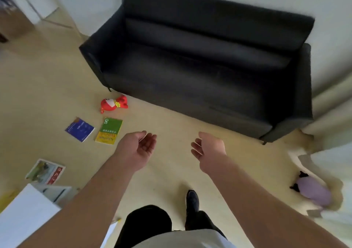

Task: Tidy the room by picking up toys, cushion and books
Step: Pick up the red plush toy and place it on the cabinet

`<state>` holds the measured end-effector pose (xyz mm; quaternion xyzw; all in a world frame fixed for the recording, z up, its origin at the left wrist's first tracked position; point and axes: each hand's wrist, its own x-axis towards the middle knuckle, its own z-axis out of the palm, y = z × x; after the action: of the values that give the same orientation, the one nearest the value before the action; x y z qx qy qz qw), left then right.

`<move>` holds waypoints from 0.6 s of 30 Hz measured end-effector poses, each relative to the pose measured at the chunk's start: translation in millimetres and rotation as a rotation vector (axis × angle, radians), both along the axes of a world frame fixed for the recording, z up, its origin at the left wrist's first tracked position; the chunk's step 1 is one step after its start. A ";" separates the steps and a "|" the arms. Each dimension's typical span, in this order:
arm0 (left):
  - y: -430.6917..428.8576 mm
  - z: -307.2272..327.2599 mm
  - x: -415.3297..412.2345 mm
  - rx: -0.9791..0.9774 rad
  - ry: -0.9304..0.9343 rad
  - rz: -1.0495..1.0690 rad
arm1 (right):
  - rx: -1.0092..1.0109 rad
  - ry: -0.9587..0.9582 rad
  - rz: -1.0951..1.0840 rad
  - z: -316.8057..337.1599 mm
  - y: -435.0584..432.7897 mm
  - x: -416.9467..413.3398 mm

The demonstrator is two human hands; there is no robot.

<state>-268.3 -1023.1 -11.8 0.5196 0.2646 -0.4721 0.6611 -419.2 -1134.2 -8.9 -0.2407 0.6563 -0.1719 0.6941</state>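
Observation:
A red plush toy (114, 103) lies on the beige floor by the sofa's left front leg. Just below it lie a green and yellow book (109, 131) and a blue book (79, 129). A picture book (45, 171) lies further left. A purple plush toy (312, 191) rests on the floor at the far right. My left hand (138, 147) and my right hand (209, 147) are held out in front of me above the floor, palms facing each other, fingers relaxed, both holding nothing. No cushion is visible.
A dark sofa (200, 63) stands against the wall ahead. A white table (24, 215) edge is at the lower left. Pale curtains (331, 118) hang at the right. My legs and one shoe (192, 200) are below.

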 end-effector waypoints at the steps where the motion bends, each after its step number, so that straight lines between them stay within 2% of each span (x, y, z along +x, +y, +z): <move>1: -6.1 -0.6 13.7 0.004 0.005 0.030 | 0.006 -0.001 0.032 0.3 -10.6 20.8; 9: -16.3 -26.0 163.9 -0.016 0.084 0.298 | 0.023 0.016 0.254 -11.5 -63.2 202.5; 18: -37.3 -61.1 389.5 0.054 0.140 0.381 | 0.022 0.107 0.392 -30.9 -95.7 449.0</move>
<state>121.3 -1060.5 -72.9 0.4435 0.4159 -0.3664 0.7043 29.8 -1229.9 -39.8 -0.3649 0.6347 -0.0134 0.6811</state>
